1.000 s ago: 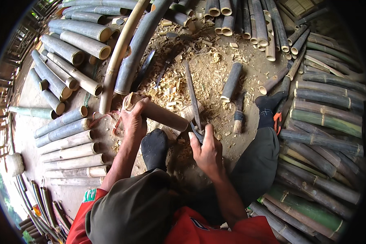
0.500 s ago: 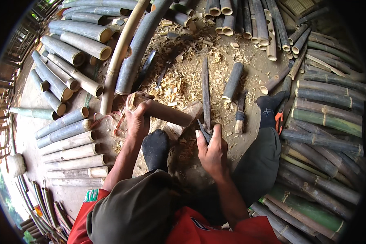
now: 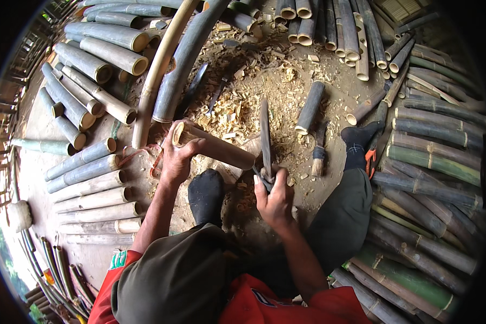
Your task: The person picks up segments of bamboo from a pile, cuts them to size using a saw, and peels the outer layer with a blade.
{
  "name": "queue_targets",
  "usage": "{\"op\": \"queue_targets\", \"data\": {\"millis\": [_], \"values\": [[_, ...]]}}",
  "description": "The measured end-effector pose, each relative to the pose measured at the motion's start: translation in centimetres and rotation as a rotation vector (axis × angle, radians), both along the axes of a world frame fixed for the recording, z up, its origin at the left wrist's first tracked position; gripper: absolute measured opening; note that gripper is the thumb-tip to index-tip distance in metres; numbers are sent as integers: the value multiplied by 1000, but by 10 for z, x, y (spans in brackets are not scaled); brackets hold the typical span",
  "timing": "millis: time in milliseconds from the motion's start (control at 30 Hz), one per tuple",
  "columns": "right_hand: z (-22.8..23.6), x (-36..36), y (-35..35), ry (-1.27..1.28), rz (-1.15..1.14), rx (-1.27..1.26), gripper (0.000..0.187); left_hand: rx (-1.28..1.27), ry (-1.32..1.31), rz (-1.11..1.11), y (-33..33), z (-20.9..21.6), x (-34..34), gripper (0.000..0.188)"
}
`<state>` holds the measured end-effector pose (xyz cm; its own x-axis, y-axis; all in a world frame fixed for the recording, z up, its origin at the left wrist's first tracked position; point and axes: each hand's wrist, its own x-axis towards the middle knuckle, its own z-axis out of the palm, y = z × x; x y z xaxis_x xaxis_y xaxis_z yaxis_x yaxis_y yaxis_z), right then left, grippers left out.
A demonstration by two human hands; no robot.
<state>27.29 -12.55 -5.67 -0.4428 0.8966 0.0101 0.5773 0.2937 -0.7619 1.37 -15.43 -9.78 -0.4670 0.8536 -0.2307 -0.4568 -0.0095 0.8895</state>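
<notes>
Near the middle, my left hand [image 3: 176, 161] is closed round the left end of a short brown bamboo section [image 3: 221, 148], whose pale open end faces up and left. The tube slants down to the right over a wooden block [image 3: 252, 144], mostly hidden behind it. In my right hand [image 3: 275, 201] is a dark long-bladed knife [image 3: 265, 132], its blade pointing away from me beside the tube's right end. My right thumb lies along the dark part near the handle; the handle itself is largely covered by my fingers.
Pale wood chips [image 3: 229, 121] litter the ground ahead. A loose bamboo section [image 3: 310, 108] and a brush [image 3: 318, 154] lie to the right. Two long poles [image 3: 183, 62] lean in at upper left. Cut bamboo [image 3: 94, 186] lines both sides. My socked feet [image 3: 206, 197] flank the work.
The knife has come nearer to me and slightly left, with its blade tip lower in view. My right hand moved left; my left hand and the bamboo tilted slightly.
</notes>
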Motion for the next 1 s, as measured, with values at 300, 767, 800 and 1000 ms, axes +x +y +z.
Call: {"op": "queue_targets", "data": {"millis": [300,767,800,1000], "values": [[21,-4,0,-203,17,-20,33,-53,251,-81,-10,-1,-8,53],[14,-5,2,-194,-6,-80,32,-84,-57,247,-7,-19,-3,49],[24,-7,5,-150,26,-65,28,-59,-62,243,-8,-19,-1,49],[-49,15,-11,-328,-36,-101,39,0,-12,173,-2,-7,12,47]]}}
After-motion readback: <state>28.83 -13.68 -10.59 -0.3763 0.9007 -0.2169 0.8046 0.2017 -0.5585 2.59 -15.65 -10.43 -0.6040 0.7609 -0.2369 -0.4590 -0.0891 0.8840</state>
